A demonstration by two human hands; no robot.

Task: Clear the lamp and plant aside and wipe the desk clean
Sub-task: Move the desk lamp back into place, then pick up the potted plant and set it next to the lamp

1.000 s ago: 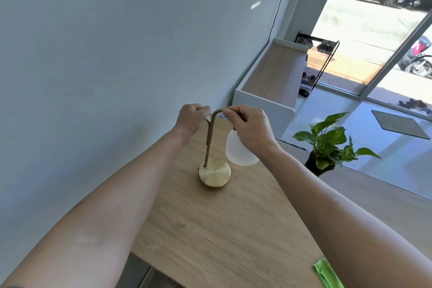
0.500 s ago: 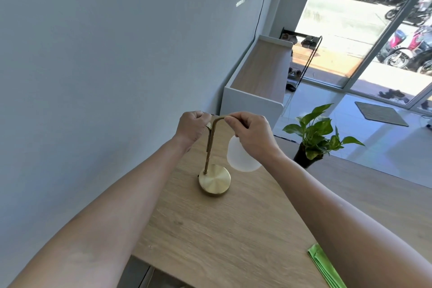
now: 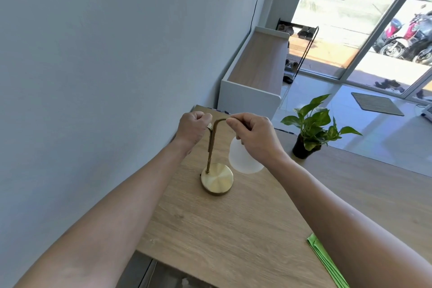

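Brass and frosted white make up the lamp [image 3: 216, 159]: a thin bent stem rising from a round disc base that sits flat on the wooden desk [image 3: 233, 229], near the wall at the left, with a pale globe shade hanging from the stem's far-right end. The left hand [image 3: 192, 127] is curled into a fist around the top of the stem where it bends. The right hand [image 3: 253, 134] pinches the arm of the stem just above the shade, thumb and forefinger pressed together on the metal.

The plant [image 3: 313, 127], leafy in a small dark pot, stands on the desk well to the right of the lamp, at the far edge. A folded green cloth [image 3: 323, 258] lies at the near right, partly hidden by the right forearm.

By the look of it the weight sits low in the base, so the lamp should feel bottom-heavy and stiff. The polished metal is probably slick, and the shade looks like the fragile part and may swing if the lamp is tipped. A hold on the stem, as now, seems sound; the shade itself is better not squeezed. A lift straight up before carrying it aside would spare the desk surface. Whether a cord trails from the base I cannot tell.
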